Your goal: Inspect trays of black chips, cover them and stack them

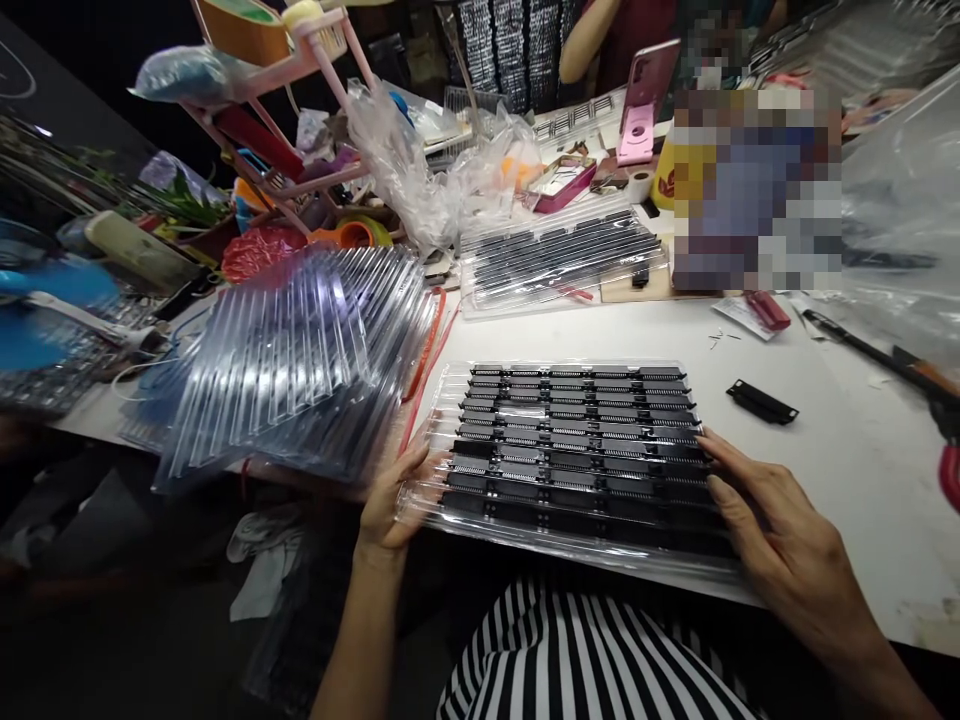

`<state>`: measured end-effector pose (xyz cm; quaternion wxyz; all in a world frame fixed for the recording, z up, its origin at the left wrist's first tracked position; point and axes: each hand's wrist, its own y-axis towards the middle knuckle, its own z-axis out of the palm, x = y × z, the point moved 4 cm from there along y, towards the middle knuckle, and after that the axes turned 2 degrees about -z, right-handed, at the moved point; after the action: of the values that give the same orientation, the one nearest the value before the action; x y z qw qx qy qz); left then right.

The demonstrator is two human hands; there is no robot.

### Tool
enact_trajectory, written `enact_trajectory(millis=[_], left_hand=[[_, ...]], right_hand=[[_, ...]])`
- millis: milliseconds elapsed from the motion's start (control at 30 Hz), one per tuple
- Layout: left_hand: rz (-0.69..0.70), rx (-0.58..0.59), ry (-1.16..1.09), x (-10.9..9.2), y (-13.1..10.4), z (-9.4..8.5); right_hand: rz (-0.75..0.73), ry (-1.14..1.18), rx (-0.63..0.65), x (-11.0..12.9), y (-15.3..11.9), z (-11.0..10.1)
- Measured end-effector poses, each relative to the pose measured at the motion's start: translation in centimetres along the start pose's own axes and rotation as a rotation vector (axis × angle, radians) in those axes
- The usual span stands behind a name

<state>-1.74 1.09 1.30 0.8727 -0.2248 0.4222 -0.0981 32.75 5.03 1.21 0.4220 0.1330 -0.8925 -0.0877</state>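
Note:
A clear plastic tray (442, 400) filled with rows of black connector strips (577, 440) lies at the near edge of the white table (847, 480). My left hand (394, 495) grips the tray's left near corner, thumb on top. My right hand (772, 535) rests flat on the tray's right side, fingers spread over the strips. A single loose black connector (761, 402) lies on the table to the right of the tray.
A tilted stack of empty clear trays (300, 350) sits to the left. A second filled tray (562, 258) lies farther back. Plastic bags (405, 160), a pink rack (300, 60), a pink phone (645, 100), a red-handled tool (885, 360) and another person's arm (589, 40) surround them.

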Motion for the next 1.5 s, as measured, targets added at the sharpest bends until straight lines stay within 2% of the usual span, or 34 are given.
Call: enact_trajectory(millis=[400,667,833,1000,1300,1500], left_hand=[[0.031,0.009,-0.047,0.33,0.15,0.05],[0.091,0.030,-0.076,0.35,0.27,-0.06],[0.094,0.038,-0.094,0.38,0.23,-0.09],[0.114,0.045,-0.143,0.70,0.28,-0.55],[0.156,0.172,-0.183,0.60,0.17,-0.25],[0.065,0.129,-0.199,0.54,0.31,-0.22]], right_hand=[[0.007,0.018,-0.014,0.00,-0.06,-0.03],[0.145,0.084,-0.075,-0.25,-0.38,-0.63],[0.143,0.127,-0.126,-0.49,-0.53,-0.72],[0.124,0.184,-0.111,-0.73,-0.43,-0.56],[0.074,0.204,-0.115,-0.50,-0.12,-0.75],[0.080,0.203,-0.136,-0.66,0.02,-0.82]])
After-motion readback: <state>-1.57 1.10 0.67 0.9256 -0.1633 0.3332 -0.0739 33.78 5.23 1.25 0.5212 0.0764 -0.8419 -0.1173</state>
